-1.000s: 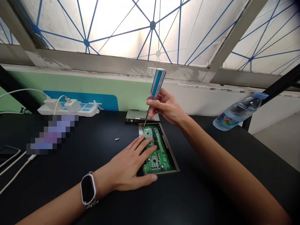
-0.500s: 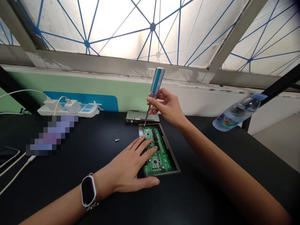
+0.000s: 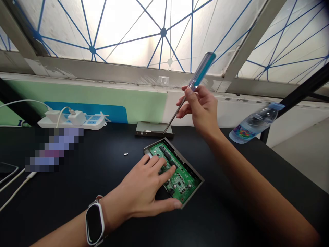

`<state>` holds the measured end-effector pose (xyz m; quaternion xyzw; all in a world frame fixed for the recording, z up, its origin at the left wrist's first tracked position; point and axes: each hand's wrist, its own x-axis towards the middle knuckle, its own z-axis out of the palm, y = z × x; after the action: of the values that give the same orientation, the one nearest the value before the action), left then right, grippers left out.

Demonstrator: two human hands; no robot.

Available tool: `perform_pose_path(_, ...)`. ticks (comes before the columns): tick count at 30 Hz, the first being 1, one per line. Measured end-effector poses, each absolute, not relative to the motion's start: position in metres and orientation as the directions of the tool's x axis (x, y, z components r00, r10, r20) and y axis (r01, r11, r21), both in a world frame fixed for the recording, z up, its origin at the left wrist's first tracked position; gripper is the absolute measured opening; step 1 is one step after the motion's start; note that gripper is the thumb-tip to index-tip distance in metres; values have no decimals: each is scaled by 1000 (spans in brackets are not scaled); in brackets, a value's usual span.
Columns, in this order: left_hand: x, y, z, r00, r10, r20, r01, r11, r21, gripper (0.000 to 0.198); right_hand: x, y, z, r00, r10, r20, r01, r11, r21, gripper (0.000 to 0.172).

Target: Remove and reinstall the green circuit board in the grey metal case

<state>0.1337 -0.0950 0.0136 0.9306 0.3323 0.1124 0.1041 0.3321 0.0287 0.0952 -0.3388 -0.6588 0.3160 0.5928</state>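
A green circuit board [image 3: 182, 175] sits in a shallow metal tray [image 3: 185, 158], turned diagonally on the black table. My left hand [image 3: 146, 185] rests over the tray's left side, fingers on the board and edge, thumb by the near corner. My right hand [image 3: 202, 106] pinches a screwdriver [image 3: 203, 70] with a clear and blue handle. The screwdriver leans down to the left, its tip raised clear of the board, in front of a flat metal cover [image 3: 154, 127]. Small metal screws [image 3: 125, 154] lie left of the tray.
A white power strip [image 3: 95, 120] with plugs and cables stands at the back left. A water bottle [image 3: 253, 125] leans at the back right. A phone [image 3: 7, 169] lies at the left edge, near a pixelated area. Windows rise behind.
The tray with the board has rotated under my left hand, its near end swinging right. My right hand has lifted the screwdriver off the board's far corner and moved up and right, tilting it more.
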Motion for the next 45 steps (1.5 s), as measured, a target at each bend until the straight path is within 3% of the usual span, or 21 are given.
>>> perform_pose_path(9,168,-54,29,745,608,273,598,-791,131,28,360,22,108,63,758,649,133,638,-758,38)
perform_pose_path(14,195,-15,31,838,532,121,505,-840,200,31,369,21,113,94,748,657,120,646,-753,27)
perform_pose_path(19,204,-7,28,825,559,83,537,-821,194,18,367,21,110,44,780,624,102,618,-779,34)
perform_pose_path(25,170,-15,25,649,750,127,728,-661,183,17,353,19,97,-54,854,518,10,519,-855,41)
perform_pose_path(31,139,-26,8,413,898,150,856,-439,274,41,331,16,75,-114,893,434,-106,424,-900,36)
perform_pose_path(36,133,-34,2,319,937,143,867,-350,354,35,326,19,66,-105,911,398,-140,383,-913,41)
perform_pose_path(40,121,-35,8,330,930,158,838,-366,403,30,331,24,64,-50,924,380,-135,371,-919,41)
perform_pose_path(45,71,-26,22,511,822,252,733,-570,371,16,332,27,58,-70,937,343,-108,334,-936,34)
